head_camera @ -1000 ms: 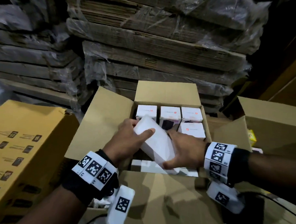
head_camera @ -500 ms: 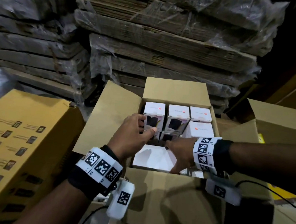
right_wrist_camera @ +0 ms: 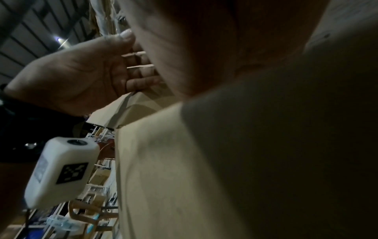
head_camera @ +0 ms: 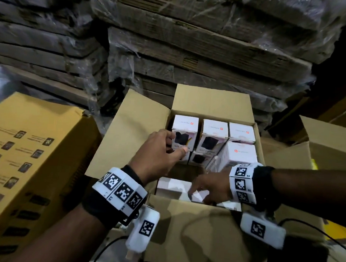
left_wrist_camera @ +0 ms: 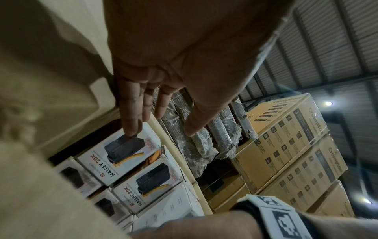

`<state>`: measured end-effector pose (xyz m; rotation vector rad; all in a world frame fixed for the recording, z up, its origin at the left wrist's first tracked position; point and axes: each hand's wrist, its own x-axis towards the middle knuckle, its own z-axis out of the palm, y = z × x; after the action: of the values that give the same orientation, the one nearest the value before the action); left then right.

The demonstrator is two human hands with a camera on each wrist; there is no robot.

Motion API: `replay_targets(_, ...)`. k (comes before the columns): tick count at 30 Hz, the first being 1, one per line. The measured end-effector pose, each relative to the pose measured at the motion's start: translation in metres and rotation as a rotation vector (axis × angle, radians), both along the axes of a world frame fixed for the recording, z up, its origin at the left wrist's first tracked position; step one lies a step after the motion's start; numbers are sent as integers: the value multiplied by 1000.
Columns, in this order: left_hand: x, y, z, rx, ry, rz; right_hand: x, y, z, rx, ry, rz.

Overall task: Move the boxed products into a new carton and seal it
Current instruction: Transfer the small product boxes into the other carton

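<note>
An open brown carton [head_camera: 139, 128] stands in front of me with several white product boxes [head_camera: 215, 127] upright along its far side. One white box [head_camera: 172, 187] lies flat at the near side. My left hand [head_camera: 166, 148] reaches to the far-left upright box [head_camera: 186, 124]. In the left wrist view its fingers [left_wrist_camera: 131, 113] are straight, and one fingertip touches the "HALLEY 20K" box [left_wrist_camera: 114, 155]. My right hand [head_camera: 211, 188] is low inside the carton, its fingers resting on the flat white box. The right wrist view shows mostly my dark palm and the carton wall [right_wrist_camera: 184, 177].
A closed yellow-brown printed carton [head_camera: 33, 151] stands close on the left. Another open carton [head_camera: 330, 146] is on the right. Plastic-wrapped stacks of flattened cardboard [head_camera: 194, 50] rise right behind. A black cable [head_camera: 314, 228] trails below my right wrist.
The white box that both hands held tilted over the carton now lies flat at the near side. My left hand let go and moved up to the far-left box.
</note>
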<state>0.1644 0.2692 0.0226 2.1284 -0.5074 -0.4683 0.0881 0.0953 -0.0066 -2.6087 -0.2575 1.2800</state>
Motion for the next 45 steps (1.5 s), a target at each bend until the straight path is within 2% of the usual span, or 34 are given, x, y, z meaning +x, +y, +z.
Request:
replay_targets(5, 0, -2, 3, 7, -2, -3, -5, -4, -2, -1, 29, 11)
replay_targets(8, -1, -4, 3, 18, 2, -9, -6, -6, -3, -28, 118, 21)
replay_targets(10, -3, -5, 2, 30, 10, -26, -7, -6, -1, -15, 130, -48)
replay_targets(14, -7, -11, 6, 70, -29, -73, -4, -16, 20, -19, -54, -97)
replay_targets(18, -16, -24, 19, 58, -51, -151, -12, -42, 54, 178, -157, -248)
replay_targets(20, -24, -37, 29, 37, -64, -199, -26, -56, 75, 262, -279, -312)
replay_targets(23, -40, -63, 46, -31, -100, -236, -56, -82, 102, 402, -444, -426)
replay_targets(27, -68, -110, 67, -122, -140, -295, -113, -120, 130, 593, -572, -690)
replay_targets(30, -91, -150, 71, -159, -138, -374, -158, -150, 143, 614, -653, -854)
replay_targets(35, -138, -216, 69, -92, -210, -513, -224, -199, 138, 554, -784, -1055)
replay_targets(37, -156, -242, 63, -51, -221, -560, -246, -215, 127, 466, -802, -1116)
replay_targets(39, -174, -264, 56, 33, -219, -603, -263, -229, 116, 400, -780, -1164)
replay_targets(42, -186, -281, 49, 183, -214, -642, -268, -240, 102, 379, -703, -1231)
replay_targets(45, -198, -293, 49, 257, -177, -682, -265, -261, 78, 340, -578, -1297)
